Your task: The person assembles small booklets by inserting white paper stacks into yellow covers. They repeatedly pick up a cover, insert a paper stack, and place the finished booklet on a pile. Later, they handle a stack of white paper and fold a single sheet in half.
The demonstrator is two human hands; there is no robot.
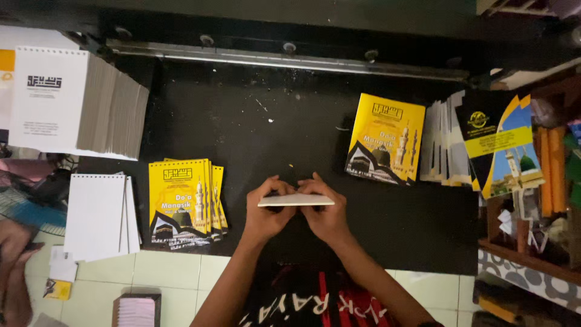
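My left hand (266,209) and my right hand (327,209) together hold a thin stack of white pages (295,200), seen edge-on, above the black work surface (254,121). Both sets of fingers curl over its far edge, thumbs underneath. A pile of yellow-and-black booklets (181,203) lies to the left of my left hand. One more yellow booklet (385,146) lies to the upper right of my right hand.
A tall stack of white punched pages (72,103) and a smaller white stack (100,215) sit at left. Fanned covers (478,142) lie at right beside cluttered shelves. A metal rail (284,60) runs along the back. Another person's hand (15,266) shows at far left.
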